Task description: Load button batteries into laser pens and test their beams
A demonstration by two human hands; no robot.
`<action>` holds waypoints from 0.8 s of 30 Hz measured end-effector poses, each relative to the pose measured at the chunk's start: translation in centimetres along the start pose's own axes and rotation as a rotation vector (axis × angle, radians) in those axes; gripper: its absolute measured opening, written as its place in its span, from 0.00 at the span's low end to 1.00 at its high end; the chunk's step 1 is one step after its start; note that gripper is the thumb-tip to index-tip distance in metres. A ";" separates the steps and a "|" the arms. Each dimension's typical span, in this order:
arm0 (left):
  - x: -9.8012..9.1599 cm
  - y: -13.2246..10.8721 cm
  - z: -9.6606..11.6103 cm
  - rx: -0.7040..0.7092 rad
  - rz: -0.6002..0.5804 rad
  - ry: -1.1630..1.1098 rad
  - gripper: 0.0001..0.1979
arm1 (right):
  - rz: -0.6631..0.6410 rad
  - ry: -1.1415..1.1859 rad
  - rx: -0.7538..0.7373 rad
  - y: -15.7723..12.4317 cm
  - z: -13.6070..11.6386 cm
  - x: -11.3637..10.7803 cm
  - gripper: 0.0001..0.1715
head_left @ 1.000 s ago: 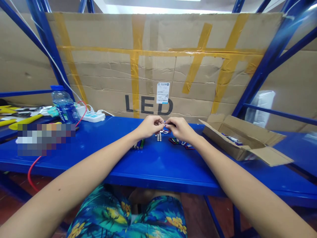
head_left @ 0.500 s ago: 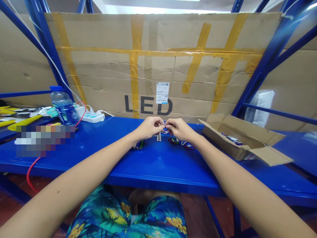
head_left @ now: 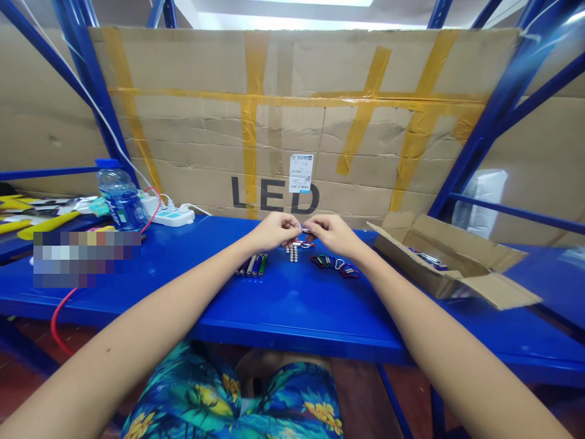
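Over the far part of the blue table (head_left: 292, 305), my left hand (head_left: 274, 231) and my right hand (head_left: 333, 233) meet with fingers pinched. Between their fingertips is a small shiny metal piece (head_left: 305, 230), mostly covered, so its exact kind is unclear. Right below lie small silver metal parts (head_left: 293, 255) in short rows, with a red and silver item (head_left: 307, 245) behind them. Several slim metal tubes (head_left: 251, 266) in dark, silver, blue and green lie side by side near my left wrist. By my right wrist, several coloured carabiners (head_left: 338, 264) form a line.
An open cardboard box (head_left: 439, 277) with items inside stands at the right. To the left are a water bottle (head_left: 119, 198), a white power strip (head_left: 171, 214) and a red cable (head_left: 55, 323). A large cardboard panel (head_left: 205, 140) stands along the back.
My hands have shifted slightly, and more of the metal piece shows between the fingertips. My left forearm has moved a little, uncovering more of the tubes.
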State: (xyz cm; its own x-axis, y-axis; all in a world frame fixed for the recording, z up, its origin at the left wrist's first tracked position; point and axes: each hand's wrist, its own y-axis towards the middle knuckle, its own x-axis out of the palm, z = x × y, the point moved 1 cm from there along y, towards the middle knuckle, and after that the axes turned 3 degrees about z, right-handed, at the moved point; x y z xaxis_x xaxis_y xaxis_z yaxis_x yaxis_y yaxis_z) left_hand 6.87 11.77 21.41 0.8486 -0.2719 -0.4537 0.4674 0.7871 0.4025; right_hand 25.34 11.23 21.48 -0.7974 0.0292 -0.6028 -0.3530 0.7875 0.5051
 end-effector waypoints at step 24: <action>-2.6 1.2 -1.0 -0.018 0.446 -0.718 0.05 | -0.456 -0.382 0.151 -1.6 -1.1 1.6 0.05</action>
State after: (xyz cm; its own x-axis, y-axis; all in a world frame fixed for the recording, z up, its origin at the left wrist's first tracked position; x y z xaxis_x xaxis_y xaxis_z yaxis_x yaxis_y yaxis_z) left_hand 4.96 14.01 22.31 0.9070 -0.2144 0.3625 0.0521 0.9112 0.4087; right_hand 24.12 9.37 20.38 -0.3404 -0.1341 -0.9307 -0.5218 0.8503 0.0683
